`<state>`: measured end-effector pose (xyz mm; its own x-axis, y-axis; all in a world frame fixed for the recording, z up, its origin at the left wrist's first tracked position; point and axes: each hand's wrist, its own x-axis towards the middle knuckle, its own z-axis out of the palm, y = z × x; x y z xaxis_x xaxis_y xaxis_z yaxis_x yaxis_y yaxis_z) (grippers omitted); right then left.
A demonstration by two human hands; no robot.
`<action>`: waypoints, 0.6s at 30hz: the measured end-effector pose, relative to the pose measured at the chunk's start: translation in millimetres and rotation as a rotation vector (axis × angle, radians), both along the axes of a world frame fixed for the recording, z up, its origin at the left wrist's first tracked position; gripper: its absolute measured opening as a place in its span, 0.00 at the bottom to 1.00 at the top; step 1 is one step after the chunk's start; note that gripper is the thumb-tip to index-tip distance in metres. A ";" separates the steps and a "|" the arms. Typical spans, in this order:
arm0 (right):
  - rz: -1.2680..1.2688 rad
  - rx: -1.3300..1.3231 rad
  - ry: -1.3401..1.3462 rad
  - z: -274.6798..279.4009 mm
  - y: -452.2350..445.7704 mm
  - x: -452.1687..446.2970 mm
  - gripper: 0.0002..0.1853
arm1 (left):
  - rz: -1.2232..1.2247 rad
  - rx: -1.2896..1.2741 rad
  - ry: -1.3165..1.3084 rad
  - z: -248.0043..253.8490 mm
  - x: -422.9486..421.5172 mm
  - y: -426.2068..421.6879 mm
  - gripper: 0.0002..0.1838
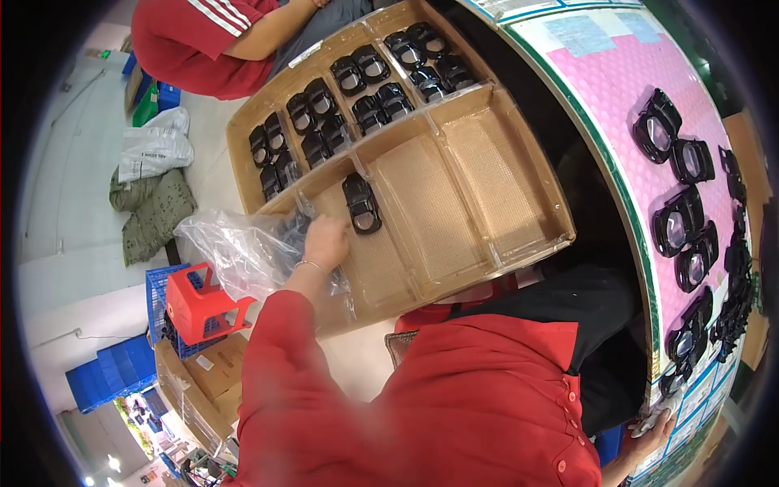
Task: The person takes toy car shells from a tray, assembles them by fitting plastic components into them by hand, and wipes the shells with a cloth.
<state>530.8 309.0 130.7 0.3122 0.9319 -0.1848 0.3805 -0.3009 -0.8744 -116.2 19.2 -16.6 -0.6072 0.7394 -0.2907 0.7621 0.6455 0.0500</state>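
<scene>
My left hand [327,242] is inside the near row of a brown divided box [519,256], fingers curled downward. Whatever is under the fingers is hidden. Beside it, a single glossy black plastic housing [362,203] with an oval opening lies in a compartment. A crumpled clear plastic bag [243,247] hangs over the box's left end, against my left hand and wrist. At the lower right, my right hand [652,437] is closed around a whitish cloth-like piece [653,415] at the edge of the worktable [580,89].
Several black housings [381,107] fill the box's far row. More black housings [680,219] lie on the table's pink padded sheet [617,122]. Another person in a red sleeve [195,45] sits beyond the box. A red stool [199,304] and a cardboard box [203,385] stand at left.
</scene>
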 end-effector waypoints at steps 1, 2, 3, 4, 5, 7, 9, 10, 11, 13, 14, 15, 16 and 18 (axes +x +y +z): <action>-0.003 0.006 0.004 -1.2 0.4 0.0 0.22 | -0.003 0.006 0.004 -3.2 1.8 6.4 0.11; -0.011 0.012 -0.007 -3.2 0.5 0.7 0.21 | 0.230 0.113 -0.130 -6.7 7.2 17.3 0.15; -0.021 0.021 -0.018 -4.6 0.1 1.2 0.20 | 0.459 0.221 -0.265 -10.1 10.3 27.0 0.20; -0.032 0.030 -0.014 -4.9 0.3 -0.1 0.20 | 0.447 0.230 -0.265 -15.0 11.6 32.9 0.20; -0.012 0.046 -0.016 -3.9 -1.7 -0.6 0.20 | 0.633 0.310 -0.227 -23.4 10.9 47.1 0.26; 0.011 0.053 -0.019 -4.6 -1.2 -4.3 0.19 | 0.858 0.423 -0.243 -37.4 6.5 53.0 0.38; 0.033 0.154 -0.056 -7.5 -0.1 -7.8 0.18 | 0.871 0.380 -0.223 -45.3 0.9 57.0 0.38; 0.047 0.203 -0.075 -8.6 -0.8 -6.7 0.17 | 0.898 0.334 -0.202 -42.3 0.6 60.1 0.37; 0.073 0.186 -0.025 -11.1 -1.3 2.2 0.17 | 0.889 0.338 -0.198 -37.3 -1.3 60.7 0.37; 0.076 0.184 -0.015 -13.9 -2.1 9.0 0.17 | 0.929 0.177 -0.377 -26.9 -3.1 56.5 0.38; 0.087 0.179 -0.010 -14.8 -3.1 12.8 0.17 | 0.918 0.180 -0.375 -26.1 0.7 52.0 0.38; 0.076 0.180 -0.008 -15.8 -4.0 16.5 0.17 | 0.907 0.320 -0.314 -27.1 7.6 43.3 0.37; 0.066 0.188 0.044 -16.8 -4.4 19.8 0.18 | 0.894 0.458 -0.252 -26.7 14.3 35.8 0.36; 0.052 0.189 0.100 -20.0 -2.8 29.8 0.18 | 0.917 0.559 -0.308 -17.8 28.5 26.0 0.35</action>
